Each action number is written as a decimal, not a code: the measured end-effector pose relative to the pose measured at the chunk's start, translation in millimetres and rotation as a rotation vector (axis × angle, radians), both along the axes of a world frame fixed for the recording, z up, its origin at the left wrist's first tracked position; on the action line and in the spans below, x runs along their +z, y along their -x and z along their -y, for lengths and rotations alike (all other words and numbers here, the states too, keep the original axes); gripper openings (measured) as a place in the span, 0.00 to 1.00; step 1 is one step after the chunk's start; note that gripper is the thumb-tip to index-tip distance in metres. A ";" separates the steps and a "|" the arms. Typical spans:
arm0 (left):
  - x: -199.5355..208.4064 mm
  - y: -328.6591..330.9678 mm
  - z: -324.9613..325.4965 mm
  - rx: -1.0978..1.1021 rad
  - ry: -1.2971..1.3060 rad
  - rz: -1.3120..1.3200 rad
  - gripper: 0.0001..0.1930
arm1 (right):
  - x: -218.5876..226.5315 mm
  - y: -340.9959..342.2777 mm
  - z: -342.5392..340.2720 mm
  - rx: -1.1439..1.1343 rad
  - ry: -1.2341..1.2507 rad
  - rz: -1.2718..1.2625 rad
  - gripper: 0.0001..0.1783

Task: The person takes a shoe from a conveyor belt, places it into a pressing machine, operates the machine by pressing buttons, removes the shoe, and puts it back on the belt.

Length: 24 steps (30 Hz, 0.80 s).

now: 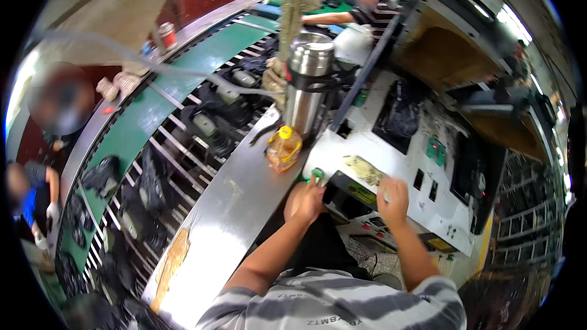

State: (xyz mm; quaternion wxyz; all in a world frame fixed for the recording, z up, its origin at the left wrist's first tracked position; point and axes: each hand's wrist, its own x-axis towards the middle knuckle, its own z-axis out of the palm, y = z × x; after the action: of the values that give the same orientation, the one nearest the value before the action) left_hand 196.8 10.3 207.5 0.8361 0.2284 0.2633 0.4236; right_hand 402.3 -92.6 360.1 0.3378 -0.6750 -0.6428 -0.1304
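At the left corner of a white machine (pixel 391 156), my left hand (pixel 307 201) is closed, its fingers bent together. Its fingertips meet a small round green piece (pixel 317 173), perhaps a button; what lies inside the fingers is hidden. Over the machine's front edge, my right hand (pixel 393 198) is curled into a fist, slightly blurred. Something pale shows at its fingers, too small to name. A yellowish worn patch (pixel 365 170) on the machine top lies between the hands. Farther back, a black shoe (pixel 405 113) sits in a dark opening of the machine.
A metal ledge (pixel 235 198) at my left carries a yellow-capped bottle (pixel 284 150) and a steel flask (pixel 309 79). Beyond it, black shoes (pixel 211 128) lie on rollers beside a green conveyor belt (pixel 143 107). Co-workers (pixel 379 12) stand across the line. A rack (pixel 529 208) is at right.
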 end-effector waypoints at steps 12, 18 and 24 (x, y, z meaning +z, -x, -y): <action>29.9 280.5 -15.4 1.100 0.038 -0.773 0.10 | -84.2 185.7 48.0 0.598 0.523 -0.574 0.03; -66.6 486.8 -91.7 1.287 0.401 -0.492 0.41 | -93.2 207.8 -11.4 0.619 0.457 -0.533 0.04; -30.1 429.1 -163.2 1.710 0.343 -0.882 0.44 | -123.8 173.7 13.7 0.479 0.515 -0.525 0.02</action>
State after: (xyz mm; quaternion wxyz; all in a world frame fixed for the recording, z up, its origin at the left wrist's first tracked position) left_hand -232.3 173.5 177.5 0.0952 -0.0265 0.6874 0.7195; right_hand 228.6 -106.2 236.4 0.3310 -0.5793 -0.6851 0.2923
